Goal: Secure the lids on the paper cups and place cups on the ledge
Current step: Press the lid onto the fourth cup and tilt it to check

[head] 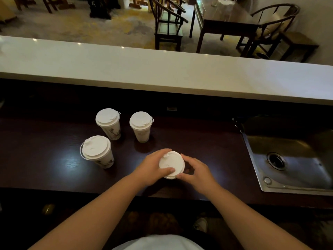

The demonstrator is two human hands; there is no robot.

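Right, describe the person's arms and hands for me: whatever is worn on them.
Both forearms are bare as far as the view shows; no sleeves reach into the frame. The left hand and right hand wear no gloves, and no rings, watch or wristband show. A pale garment appears at the bottom edge, at the person's torso.

Teahouse bar: counter sink (288, 159), wooden chairs (168, 24).

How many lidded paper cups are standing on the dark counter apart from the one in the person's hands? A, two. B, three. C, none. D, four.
B: three lidded cups stand free on the dark counter, the back left cup, the back right cup and the front left cup, while the left hand and right hand grip a fourth cup.
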